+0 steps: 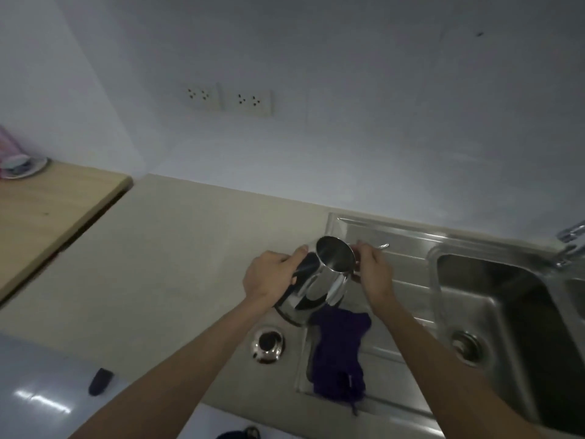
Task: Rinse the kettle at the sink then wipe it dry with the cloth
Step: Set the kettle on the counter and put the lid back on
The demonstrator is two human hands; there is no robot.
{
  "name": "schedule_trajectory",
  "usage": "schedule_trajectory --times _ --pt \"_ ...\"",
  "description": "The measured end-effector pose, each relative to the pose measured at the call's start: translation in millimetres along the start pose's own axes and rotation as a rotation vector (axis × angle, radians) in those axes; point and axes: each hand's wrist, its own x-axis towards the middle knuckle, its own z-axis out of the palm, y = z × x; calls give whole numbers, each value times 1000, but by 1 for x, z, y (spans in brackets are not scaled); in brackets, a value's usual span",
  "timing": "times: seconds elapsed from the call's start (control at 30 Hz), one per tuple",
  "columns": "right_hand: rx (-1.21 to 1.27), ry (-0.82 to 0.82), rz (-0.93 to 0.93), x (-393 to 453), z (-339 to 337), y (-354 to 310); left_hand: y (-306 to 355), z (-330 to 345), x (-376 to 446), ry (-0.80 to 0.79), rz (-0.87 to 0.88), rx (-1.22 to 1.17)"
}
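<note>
The stainless steel kettle (319,282) is held in the air above the left end of the sink's drainboard (402,264), close to the seam with the beige tabletop (164,258). It is tilted, its long axis running from the near left base up to the far right, so the open, lidless mouth points up and away toward the wall. The inside of the mouth shows bare metal.

The left hand (272,277) wraps the kettle's left side, fingers curled around the dark handle, a closed grip on it. The right hand (372,270) pinches the rim on the right side of the mouth between thumb and fingertips, a closed grip as well.

Just near of the kettle, a dark purple cloth (340,353) lies crumpled on the drainboard, under the kettle's base but apart from it. To the left of the cloth, the round steel lid (267,343) with its knob rests on the tabletop. A thin metal utensil (381,246) lies on the far part of the drainboard, just beyond the right hand.

To the right, the sink basin (506,312) sits with its drain (468,346) visible, and the faucet (571,239) stands at the far right edge. On the far left, a wooden board (47,210) carries a small plate (30,169). Two wall outlets (229,99) sit on the wall above.
</note>
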Motion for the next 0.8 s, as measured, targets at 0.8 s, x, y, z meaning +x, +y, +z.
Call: schedule_trajectory --times 0.8 --pt "-415 32 -139 -61 123 40 -111 -96 112 -244 70 81"
